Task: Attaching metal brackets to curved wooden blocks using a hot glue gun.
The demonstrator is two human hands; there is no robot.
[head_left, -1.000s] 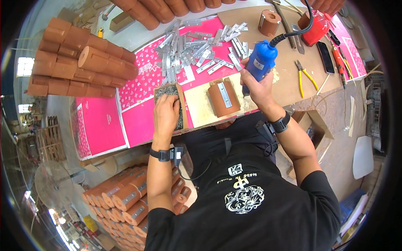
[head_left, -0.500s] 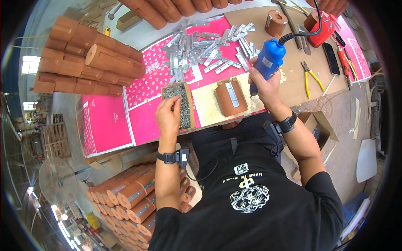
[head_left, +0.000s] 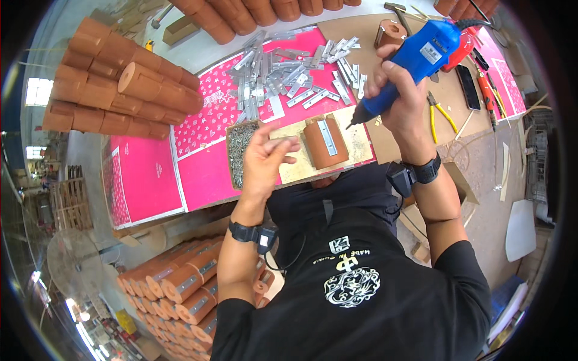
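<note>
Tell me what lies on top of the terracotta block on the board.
A flat grey metal strip lies lengthwise along the top of the terracotta block. Whether screws already fasten it is too small to tell, and the block's underside on the board is hidden.

Open shallow cardboard box of small grey screws [head_left: 236, 151] is sitting at the worktop's near edge, just left of the left hand [head_left: 265, 161]. Small white rectangular label [head_left: 431, 53] is showing on the side of the blue power screwdriver [head_left: 409, 71] held up in the right hand [head_left: 402, 99]. Flat black rectangular phone with a dark screen [head_left: 465, 86] is lying on the brown board at the right, beside yellow-handled pliers [head_left: 438, 115].
</note>
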